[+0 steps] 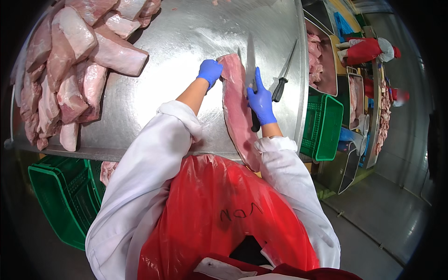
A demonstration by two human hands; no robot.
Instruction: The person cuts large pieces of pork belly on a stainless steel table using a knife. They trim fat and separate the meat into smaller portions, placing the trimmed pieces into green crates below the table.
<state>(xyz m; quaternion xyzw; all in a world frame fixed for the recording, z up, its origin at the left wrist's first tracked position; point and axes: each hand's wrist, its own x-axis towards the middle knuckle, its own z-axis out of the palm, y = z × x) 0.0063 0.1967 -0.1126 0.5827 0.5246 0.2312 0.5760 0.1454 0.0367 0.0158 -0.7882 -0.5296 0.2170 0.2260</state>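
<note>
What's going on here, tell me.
Someone is working on meat at a metal table. The blue-gloved left hand holds the far end of a long strip of meat, while the right hand grips a knife just right of it, blade pointing away. A second knife lies farther right, and a heap of meat pieces lies at the left.

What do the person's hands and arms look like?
The left hand and right hand both wear bright blue gloves that look snug. White sleeves, loose and wrinkled, end in bunched-up cuffs. A bit of bare arm shows between each glove and cuff.
</note>
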